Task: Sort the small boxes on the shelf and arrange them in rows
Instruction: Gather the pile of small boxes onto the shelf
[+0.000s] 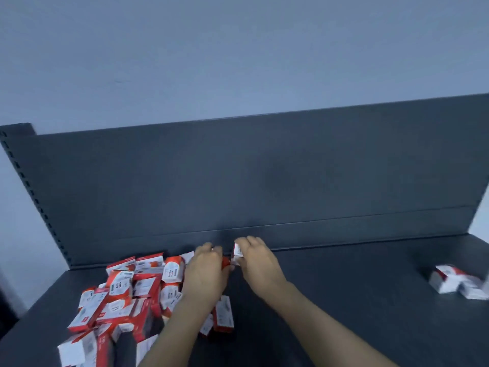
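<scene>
A loose heap of small red-and-white boxes (124, 295) lies on the left part of the dark shelf (344, 300). My left hand (205, 274) rests at the heap's right edge, fingers curled over a red box (225, 261) near the back panel. My right hand (258, 263) is just to its right and grips a small white-and-red box (237, 252) held upright close to the back panel. The two hands almost touch. One box (223, 313) lies below my left wrist.
A small group of white-and-red boxes (457, 283) sits at the far right of the shelf. The dark back panel (264, 181) rises behind, with a slotted upright (31, 192) on the left. Bare shelf surface lies between my right arm and the right group.
</scene>
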